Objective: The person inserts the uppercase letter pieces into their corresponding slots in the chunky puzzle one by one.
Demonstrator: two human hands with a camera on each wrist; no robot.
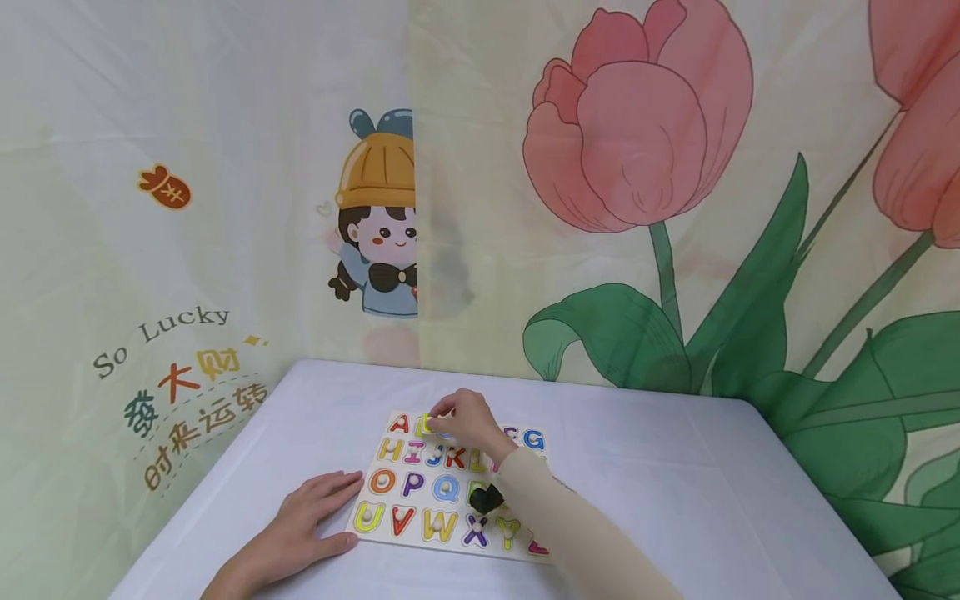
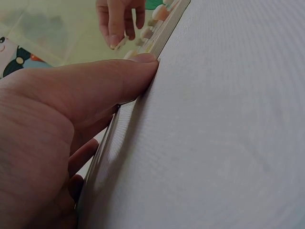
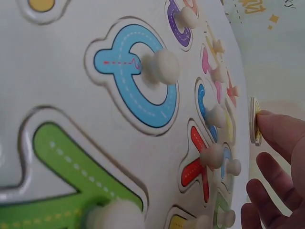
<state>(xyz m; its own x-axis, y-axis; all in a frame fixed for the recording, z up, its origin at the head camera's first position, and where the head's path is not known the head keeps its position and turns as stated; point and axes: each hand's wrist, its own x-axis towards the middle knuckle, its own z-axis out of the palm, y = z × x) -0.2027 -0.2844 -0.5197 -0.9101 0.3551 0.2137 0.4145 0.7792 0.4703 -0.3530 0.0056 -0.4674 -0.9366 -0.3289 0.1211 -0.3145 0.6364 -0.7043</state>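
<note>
A wooden alphabet puzzle board (image 1: 375, 536) with colourful knobbed letters lies on the table. Above its top row, my right hand (image 1: 468, 421) pinches a thin yellow letter piece (image 3: 256, 121) between thumb and finger. That piece is seen nearly edge-on in the right wrist view, raised off the board, so its letter cannot be read there. My left hand (image 1: 300, 521) rests at the board's left side, fingers extended, with the thumb (image 2: 128, 78) touching the board's edge. The blue Q (image 3: 159, 102) and red K (image 3: 195, 164) sit in their recesses.
A white cloth covers the table (image 1: 660, 492). Behind it hangs a printed curtain (image 1: 480, 333) with tulips and a cartoon figure. A dark heart-shaped object (image 1: 486, 498) shows beside the right sleeve (image 1: 577, 525), which covers part of the board's right side.
</note>
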